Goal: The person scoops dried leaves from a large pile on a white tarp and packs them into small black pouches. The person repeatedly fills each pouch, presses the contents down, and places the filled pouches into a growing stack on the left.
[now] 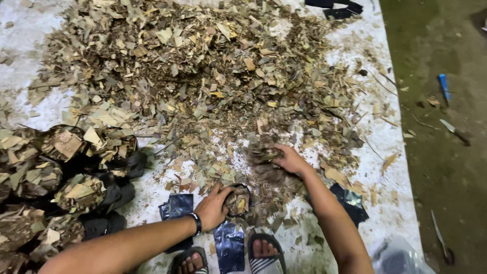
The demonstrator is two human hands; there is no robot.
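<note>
A wide heap of dry chopped leaves and chips (203,76) covers a white sheet (390,142) on the ground. My left hand (214,205) grips the rim of a small black bag (238,199) that stands open and partly filled near my feet. My right hand (290,160) is shut on a handful of leaf bits (266,161), held just above and to the right of that bag, blurred with motion.
Several filled black bags (66,182) stand at the left. Flat empty black bags (177,207) lie by my sandalled feet (266,253). A knife (455,132) and a blue tool (444,86) lie on the bare ground at the right.
</note>
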